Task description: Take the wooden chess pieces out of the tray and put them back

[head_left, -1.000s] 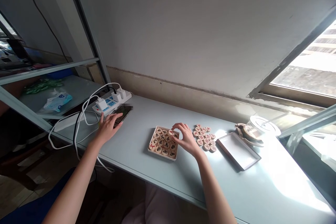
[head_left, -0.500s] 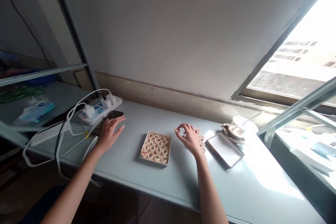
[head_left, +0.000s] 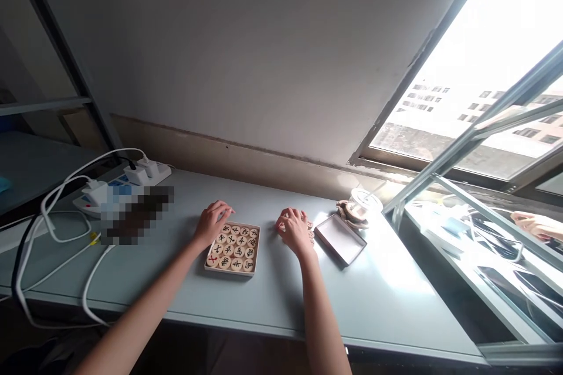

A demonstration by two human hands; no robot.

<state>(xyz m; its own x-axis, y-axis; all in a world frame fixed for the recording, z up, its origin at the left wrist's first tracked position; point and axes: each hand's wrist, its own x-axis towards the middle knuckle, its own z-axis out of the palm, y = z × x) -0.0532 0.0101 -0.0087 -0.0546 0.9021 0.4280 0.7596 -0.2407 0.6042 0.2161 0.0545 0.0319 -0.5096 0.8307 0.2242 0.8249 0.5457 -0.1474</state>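
Note:
A shallow square box [head_left: 232, 272] lies on the table, filled with rows of round wooden Chinese chess pieces. Most carry dark characters, and a piece at the near left corner is marked red. My left hand [head_left: 213, 225] hovers at the box's far left corner, fingers loosely stretched and holding nothing. To the right of the box, my right hand [head_left: 294, 231] is bent over a small group of loose pieces [head_left: 311, 237], partly hiding them. A Chinese chess piece [head_left: 282, 225] shows between its thumb and fingers.
An upturned box lid [head_left: 341, 239] lies to the right, before a clear plastic cup [head_left: 363, 202]. On the left are a power strip [head_left: 132, 179] with plugs and white cables [head_left: 90, 281]. A metal frame [head_left: 444, 146] borders the right; beyond it another person's hand [head_left: 534, 224] shows.
My left hand has moved right, from beside the power strip to the box's corner. My right hand has lowered over the loose pieces. The whole view has swung to the right.

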